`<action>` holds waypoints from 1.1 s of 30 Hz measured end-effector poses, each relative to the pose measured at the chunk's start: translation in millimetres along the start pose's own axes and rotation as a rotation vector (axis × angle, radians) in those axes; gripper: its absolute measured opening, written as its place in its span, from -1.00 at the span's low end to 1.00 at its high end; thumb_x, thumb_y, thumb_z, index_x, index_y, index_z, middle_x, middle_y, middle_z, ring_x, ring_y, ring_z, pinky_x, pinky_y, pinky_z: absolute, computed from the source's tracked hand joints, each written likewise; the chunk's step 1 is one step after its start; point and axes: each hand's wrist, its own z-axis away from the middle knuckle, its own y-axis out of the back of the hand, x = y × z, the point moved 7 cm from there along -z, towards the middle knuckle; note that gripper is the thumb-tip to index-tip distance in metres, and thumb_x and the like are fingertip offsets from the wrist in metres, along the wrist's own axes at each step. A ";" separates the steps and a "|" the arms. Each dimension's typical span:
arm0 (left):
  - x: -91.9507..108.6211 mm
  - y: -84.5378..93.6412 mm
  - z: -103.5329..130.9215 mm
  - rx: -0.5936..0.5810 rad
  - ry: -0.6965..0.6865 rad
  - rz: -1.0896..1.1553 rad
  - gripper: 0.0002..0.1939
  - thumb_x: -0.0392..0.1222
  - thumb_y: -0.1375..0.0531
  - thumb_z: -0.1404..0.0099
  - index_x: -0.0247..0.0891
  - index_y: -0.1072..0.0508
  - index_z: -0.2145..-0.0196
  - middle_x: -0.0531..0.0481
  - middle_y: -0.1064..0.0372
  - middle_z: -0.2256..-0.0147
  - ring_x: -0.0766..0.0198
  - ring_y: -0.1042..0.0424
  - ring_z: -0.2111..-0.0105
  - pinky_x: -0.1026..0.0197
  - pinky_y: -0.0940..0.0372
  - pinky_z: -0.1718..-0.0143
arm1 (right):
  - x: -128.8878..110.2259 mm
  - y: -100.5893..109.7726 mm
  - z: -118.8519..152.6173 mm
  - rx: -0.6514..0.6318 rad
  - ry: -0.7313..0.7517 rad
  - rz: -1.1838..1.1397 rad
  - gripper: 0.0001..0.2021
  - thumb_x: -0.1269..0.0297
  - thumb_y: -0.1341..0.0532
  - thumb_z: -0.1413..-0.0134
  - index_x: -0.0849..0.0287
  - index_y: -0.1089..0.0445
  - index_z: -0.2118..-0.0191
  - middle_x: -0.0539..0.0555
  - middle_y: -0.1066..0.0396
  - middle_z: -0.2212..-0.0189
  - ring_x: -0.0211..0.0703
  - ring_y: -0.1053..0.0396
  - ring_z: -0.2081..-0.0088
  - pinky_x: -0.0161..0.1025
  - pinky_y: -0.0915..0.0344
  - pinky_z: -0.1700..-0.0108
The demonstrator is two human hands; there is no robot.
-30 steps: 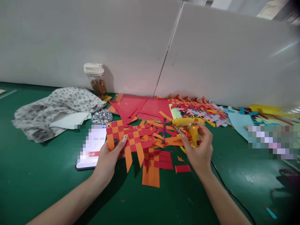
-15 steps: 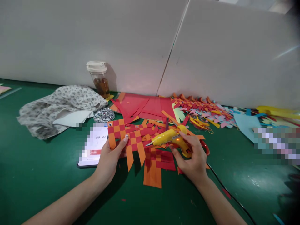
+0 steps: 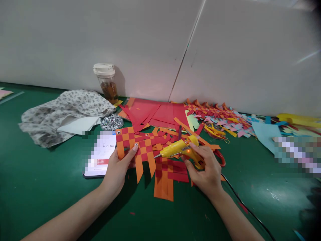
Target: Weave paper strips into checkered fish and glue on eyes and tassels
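My left hand is closed on a woven paper fish in red and orange checks, its thumb pressed on the front near a googly eye. Another woven piece with a googly eye shows on the left of the same hand; whether the two are joined I cannot tell. A yellow hot glue gun is gripped in my right hand, its small orange light lit. The metal nozzle points left, right by the fish's edge; contact is unclear. Below it lies a partly woven red and orange piece.
Behind my hands are red paper sheets, with finished woven fish to their right. A phone, a bag of googly eyes, patterned cloth and a lidded cup stand left. The gun's black cord trails right.
The glue gun has dipped and shifted slightly left, bringing its nozzle closer to the fish's edge. My left hand keeps its hold, and the view has moved a little.
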 end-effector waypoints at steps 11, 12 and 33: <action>0.1 -0.8 -0.7 -0.018 -0.007 0.003 -0.52 -0.03 -0.37 -0.05 -0.24 -0.43 0.10 -0.07 -0.52 0.18 0.22 -0.52 0.31 0.31 -0.39 0.43 | 0.2 0.2 0.5 0.000 -0.004 0.002 -0.51 0.42 -0.23 -0.04 -0.01 -0.22 -0.11 0.09 -0.38 0.27 -0.04 -0.39 0.25 -0.07 -0.42 0.24; -0.2 -0.3 -1.0 -0.017 -0.009 -0.003 -0.53 -0.03 -0.37 -0.05 -0.24 -0.43 0.10 -0.07 -0.51 0.18 0.22 -0.52 0.31 0.32 -0.38 0.44 | -0.4 0.7 0.4 0.005 -0.001 0.009 -0.51 0.42 -0.23 -0.04 -0.01 -0.22 -0.11 0.09 -0.38 0.27 -0.04 -0.39 0.25 -0.06 -0.42 0.25; 4.6 3.8 -2.2 0.011 -0.032 0.003 -0.54 -0.05 -0.38 -0.05 -0.22 -0.43 0.11 -0.04 -0.49 0.18 0.29 -0.50 0.32 0.39 -0.34 0.49 | 3.3 -0.9 -1.7 -0.029 -0.041 0.059 -0.48 0.35 -0.29 0.00 0.04 -0.21 -0.11 0.15 -0.41 0.15 0.00 -0.39 0.12 -0.08 -0.40 0.16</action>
